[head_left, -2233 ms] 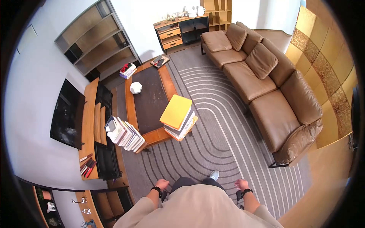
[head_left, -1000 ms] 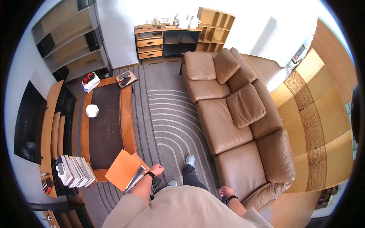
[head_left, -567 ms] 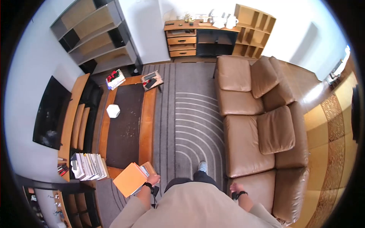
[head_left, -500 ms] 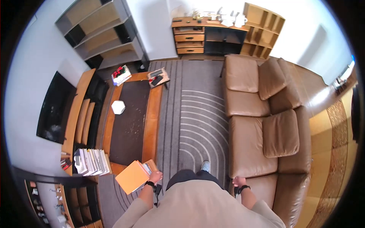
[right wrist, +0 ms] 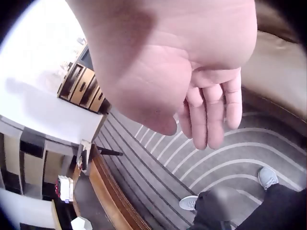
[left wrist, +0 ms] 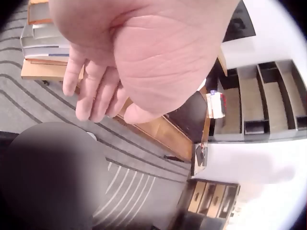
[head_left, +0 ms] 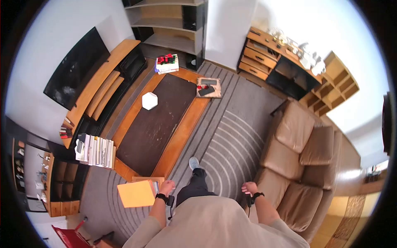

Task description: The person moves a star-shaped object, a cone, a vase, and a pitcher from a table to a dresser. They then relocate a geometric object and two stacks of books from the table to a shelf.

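My left hand (head_left: 167, 188) hangs low beside the near end of the coffee table (head_left: 188, 136). Its fingers are loosely bent and hold nothing, as the bare palm in the left wrist view shows. Close by on its left is a stack of books (head_left: 135, 194) with a yellow cover on top. The right hand (head_left: 249, 188) hangs near the sofa (head_left: 271, 175), relaxed and without any object; in the right wrist view its fingers (right wrist: 215, 120) point down over the rug. A row of upright books (head_left: 96, 151) stands at the table's left corner.
A white faceted object (head_left: 149, 101) sits on the table. At its far end are a small pile of books (head_left: 167, 66) and a tray-like board (head_left: 209, 87). A low TV stand (head_left: 93, 82) runs along the left, and a drawer cabinet (head_left: 256, 58) stands at the back.
The person has stepped forward between table and sofa, and the head view has turned left. The book stack now lies beside the left hand. Both hands stay without anything in them.
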`<control>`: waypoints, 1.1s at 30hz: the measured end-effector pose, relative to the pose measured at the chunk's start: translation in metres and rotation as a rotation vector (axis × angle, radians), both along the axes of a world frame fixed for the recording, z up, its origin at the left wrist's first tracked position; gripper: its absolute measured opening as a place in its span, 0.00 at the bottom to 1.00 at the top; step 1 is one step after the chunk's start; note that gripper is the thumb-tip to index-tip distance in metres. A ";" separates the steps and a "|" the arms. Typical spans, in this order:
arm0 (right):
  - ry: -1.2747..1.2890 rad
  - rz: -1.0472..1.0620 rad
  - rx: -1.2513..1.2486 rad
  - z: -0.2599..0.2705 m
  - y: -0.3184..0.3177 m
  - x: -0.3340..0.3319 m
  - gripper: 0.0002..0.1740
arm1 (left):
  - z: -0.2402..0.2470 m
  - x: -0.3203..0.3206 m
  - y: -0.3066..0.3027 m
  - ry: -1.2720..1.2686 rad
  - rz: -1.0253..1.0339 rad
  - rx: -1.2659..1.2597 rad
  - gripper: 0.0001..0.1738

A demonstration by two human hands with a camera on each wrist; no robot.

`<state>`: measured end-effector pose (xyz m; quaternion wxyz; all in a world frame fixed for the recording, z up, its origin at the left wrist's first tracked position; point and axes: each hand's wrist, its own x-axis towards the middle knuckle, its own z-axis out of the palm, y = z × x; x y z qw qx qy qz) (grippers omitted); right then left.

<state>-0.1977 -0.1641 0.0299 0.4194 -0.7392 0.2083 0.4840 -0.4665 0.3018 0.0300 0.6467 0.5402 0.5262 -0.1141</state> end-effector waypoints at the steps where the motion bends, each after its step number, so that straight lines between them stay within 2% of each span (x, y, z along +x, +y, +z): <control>1: 0.042 0.065 -0.048 0.010 0.020 0.018 0.14 | -0.010 0.013 0.010 -0.006 0.009 -0.002 0.10; 2: 0.069 0.053 -0.038 0.008 0.031 0.035 0.15 | -0.013 0.026 0.016 0.025 0.136 -0.043 0.07; 3: 0.104 0.042 -0.037 0.006 0.038 0.049 0.15 | -0.016 0.036 0.022 0.022 0.165 -0.071 0.07; 5: 0.080 0.142 -0.120 0.006 0.060 0.082 0.16 | -0.019 0.049 0.041 -0.058 0.059 -0.002 0.07; 7: 0.024 0.270 -0.158 0.010 0.102 0.124 0.16 | -0.027 0.067 0.062 -0.053 0.064 -0.013 0.09; 9: -0.067 0.294 -0.116 0.012 0.144 0.163 0.15 | -0.031 0.079 0.079 0.044 -0.007 0.227 0.09; 10: -0.073 0.297 -0.068 0.002 0.162 0.184 0.15 | -0.029 0.081 0.084 0.052 0.014 0.231 0.09; 12: -0.075 0.328 -0.013 -0.008 0.207 0.222 0.16 | -0.026 0.090 0.092 0.015 0.200 0.231 0.11; 14: -0.285 0.596 -0.071 -0.001 0.265 0.256 0.24 | -0.005 0.095 0.093 0.059 0.239 0.266 0.12; 15: -0.274 0.625 -0.067 0.000 0.293 0.270 0.24 | 0.006 0.097 0.094 0.099 0.248 0.296 0.13; 16: -0.499 0.812 -0.098 0.000 0.321 0.283 0.31 | -0.015 0.087 0.092 0.099 0.256 0.265 0.14; 17: -0.726 0.993 -0.119 -0.001 0.350 0.295 0.38 | -0.013 0.083 0.084 0.122 0.280 0.260 0.14; 19: -0.654 1.089 -0.058 0.010 0.414 0.316 0.48 | -0.004 0.080 0.069 0.146 0.430 0.192 0.13; 21: -0.691 1.254 0.027 0.006 0.478 0.337 0.53 | -0.026 0.063 0.038 0.094 0.605 0.110 0.13; 22: -0.589 1.301 0.005 0.005 0.514 0.345 0.57 | -0.020 0.065 0.026 0.174 0.630 0.095 0.13; 23: -0.562 1.327 0.021 0.001 0.548 0.351 0.57 | -0.007 0.071 0.014 0.254 0.654 0.077 0.13; 25: -0.605 1.485 0.187 -0.014 0.615 0.365 0.61 | 0.012 0.090 -0.017 0.296 0.860 0.023 0.14; 27: -0.623 1.539 0.284 -0.070 0.667 0.379 0.64 | 0.031 0.110 -0.045 0.321 0.935 -0.039 0.16; 29: -0.650 1.687 0.309 -0.059 0.736 0.387 0.66 | 0.060 0.150 -0.064 0.350 1.207 -0.202 0.17; 31: -0.602 1.727 0.375 -0.057 0.799 0.388 0.68 | 0.075 0.187 -0.076 0.459 1.130 -0.196 0.12; 33: -0.549 1.659 0.472 -0.072 0.853 0.386 0.69 | 0.091 0.221 -0.082 0.419 1.221 -0.238 0.12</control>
